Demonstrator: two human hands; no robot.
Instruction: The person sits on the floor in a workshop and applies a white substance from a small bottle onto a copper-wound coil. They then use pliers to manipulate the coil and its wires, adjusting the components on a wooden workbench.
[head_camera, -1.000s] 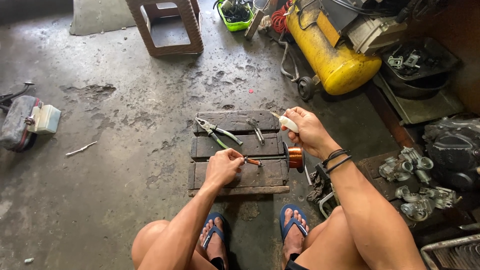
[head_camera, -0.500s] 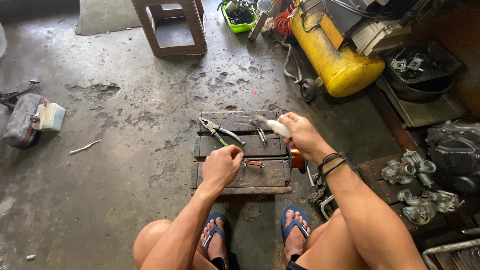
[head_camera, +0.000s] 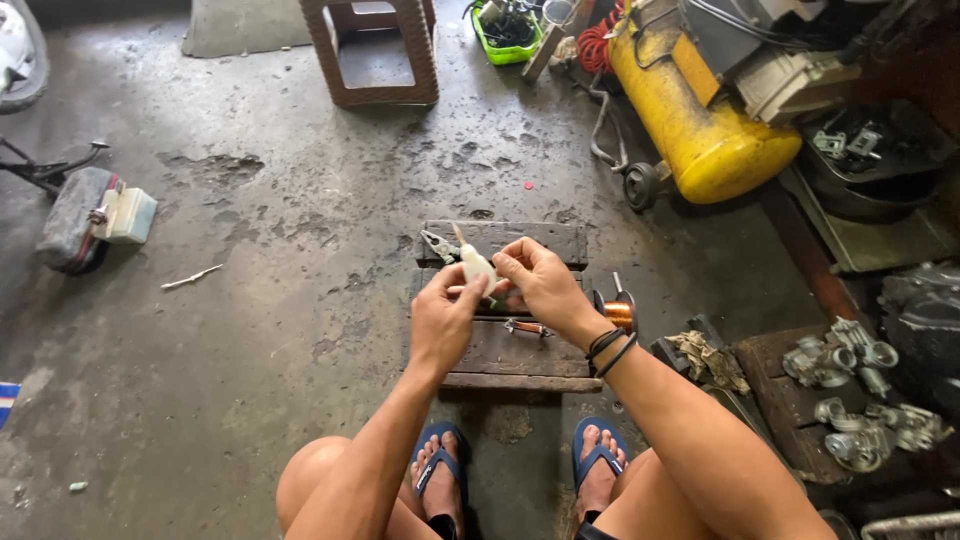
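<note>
Fingers of both hands meet over the middle of the wooden pallet (head_camera: 520, 355), pinching one small white tube-like piece (head_camera: 472, 262) between them. From the head view, the left hand (head_camera: 443, 322) comes up from below with its fingertips closed on the lower end of the piece, while the right hand (head_camera: 540, 285) closes on it from the right, thumb and forefinger pressed to its side. Its long axis runs up and to the left, the narrow tip pointing away from the person toward the far slat. Both hands touch it, the right covering more of its lower end; what exactly lies under that end is hard to tell, though something greenish shows there.

On the pallet, pliers (head_camera: 437, 243) lie just beyond the tip, to its left. A small orange-handled tool (head_camera: 527, 327) rests on the slat below the right hand, and a spool of copper wire (head_camera: 620, 313) stands at the right edge beside the wrist. A yellow compressor tank (head_camera: 705, 130) sits well apart, up and to the right.
</note>
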